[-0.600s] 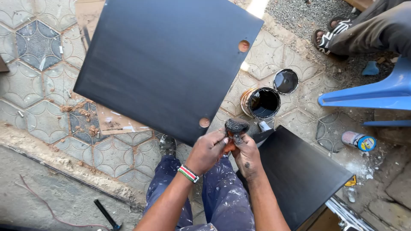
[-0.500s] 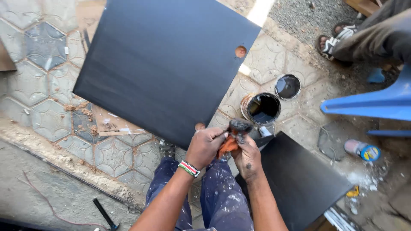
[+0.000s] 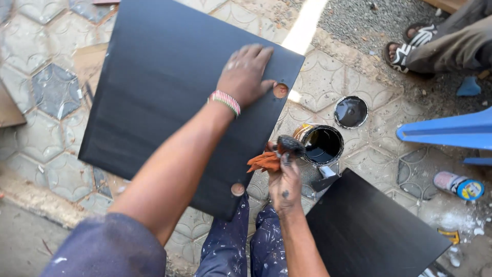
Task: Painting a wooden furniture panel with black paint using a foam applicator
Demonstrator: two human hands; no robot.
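Large black painted board (image 3: 169, 97) lies flat on the patterned paving (image 3: 36, 102), filling the frame from 9 to 12 o'clock; two round cut-outs along its right edge show bare wood. It reads as a stiff, flat sheet, probably moderately heavy and awkward for one hand, and its dark coat may be wet, so the edges or the bare cut-outs look like the safest places to hold. A second black panel (image 3: 374, 231) sits at 5 o'clock, well apart from the first. A blue plastic chair (image 3: 451, 131) edge enters at 3 o'clock, with another person's sandalled foot (image 3: 405, 51) at 1 o'clock. Open paint tin (image 3: 322, 144) of black paint stands just right of centre, its lid (image 3: 351, 112) lying near it toward 1 o'clock. Left hand (image 3: 245, 74) is stretched forward, palm down and fingers spread flat on the board near the upper cut-out, pressing and not gripping anything; a beaded wristband (image 3: 225, 101) circles the wrist. Right hand (image 3: 284, 177), drawn close to the body, is closed around a paintbrush (image 3: 289, 146) with an orange rag (image 3: 264, 161) bunched against it, the bristles just beside the tin's rim.
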